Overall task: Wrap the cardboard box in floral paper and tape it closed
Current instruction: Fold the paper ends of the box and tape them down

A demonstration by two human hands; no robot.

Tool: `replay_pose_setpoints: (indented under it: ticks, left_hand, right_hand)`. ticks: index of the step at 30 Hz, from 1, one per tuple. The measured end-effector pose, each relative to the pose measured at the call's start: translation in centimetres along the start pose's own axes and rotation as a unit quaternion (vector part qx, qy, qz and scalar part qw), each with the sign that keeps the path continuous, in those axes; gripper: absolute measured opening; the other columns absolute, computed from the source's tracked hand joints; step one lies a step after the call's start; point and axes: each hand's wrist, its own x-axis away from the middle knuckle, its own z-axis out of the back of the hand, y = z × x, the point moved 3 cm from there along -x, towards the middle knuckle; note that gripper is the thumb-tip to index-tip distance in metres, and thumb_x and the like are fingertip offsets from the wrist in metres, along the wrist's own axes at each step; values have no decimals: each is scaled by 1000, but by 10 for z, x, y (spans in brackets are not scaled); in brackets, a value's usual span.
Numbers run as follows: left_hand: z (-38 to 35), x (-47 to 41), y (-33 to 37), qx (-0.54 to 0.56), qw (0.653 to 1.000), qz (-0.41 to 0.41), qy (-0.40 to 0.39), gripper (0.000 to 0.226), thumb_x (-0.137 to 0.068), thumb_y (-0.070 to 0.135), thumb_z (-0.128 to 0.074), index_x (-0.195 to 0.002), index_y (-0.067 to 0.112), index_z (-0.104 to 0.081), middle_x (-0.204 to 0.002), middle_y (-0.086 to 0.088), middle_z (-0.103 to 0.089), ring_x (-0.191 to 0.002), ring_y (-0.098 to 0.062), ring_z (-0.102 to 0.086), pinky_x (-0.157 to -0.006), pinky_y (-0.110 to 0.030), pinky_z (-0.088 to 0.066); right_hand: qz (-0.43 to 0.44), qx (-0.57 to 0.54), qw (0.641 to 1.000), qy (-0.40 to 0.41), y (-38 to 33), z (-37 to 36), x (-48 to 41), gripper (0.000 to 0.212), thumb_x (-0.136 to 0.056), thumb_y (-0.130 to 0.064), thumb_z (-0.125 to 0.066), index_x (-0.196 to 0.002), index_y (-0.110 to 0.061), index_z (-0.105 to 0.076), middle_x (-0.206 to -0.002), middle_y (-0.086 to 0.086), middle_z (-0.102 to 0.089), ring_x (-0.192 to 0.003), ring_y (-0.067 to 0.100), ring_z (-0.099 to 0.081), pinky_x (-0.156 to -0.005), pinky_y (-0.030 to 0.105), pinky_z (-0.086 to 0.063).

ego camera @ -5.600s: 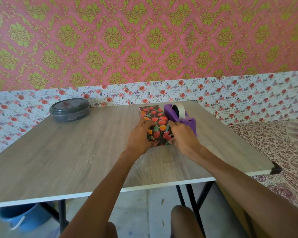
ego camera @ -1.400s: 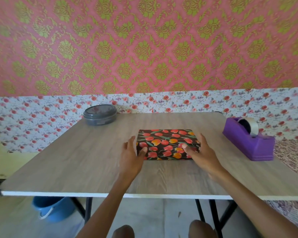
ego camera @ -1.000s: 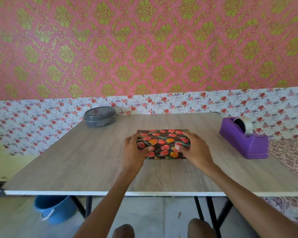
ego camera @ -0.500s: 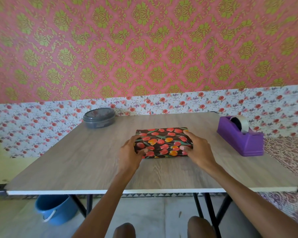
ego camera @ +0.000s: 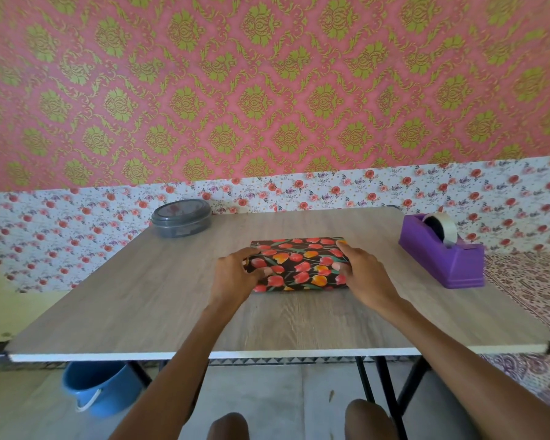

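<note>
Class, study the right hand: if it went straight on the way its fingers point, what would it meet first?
The wrapped box, which the right hand grips; past it, probably only bare table. The tape dispenser sits off to the right.

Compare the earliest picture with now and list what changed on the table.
The wrapped box went from lengthwise beside the purple tape dispenser to crosswise at mid-table, apart from it. The left grip and right grip, open beside it a moment ago, now hold its two ends. The dispenser and the grey lidded container kept their far corners of the table.
</note>
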Motion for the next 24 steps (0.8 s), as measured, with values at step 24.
replay_pose_setpoints:
  ticks: [24]
  left_hand:
    - [-9,2,-17,59,998,4,-9,61,-73,23,-85,-130,21,-62,-123,3,-68,-103,-9,-65,-87,-23,-54]
  right_hand:
    - [-14,15,1000,19,2,-3,8,85,-84,-36,-76,-154,-23,-28,-145,4,-50,-130,23,-51,-105,38,-45]
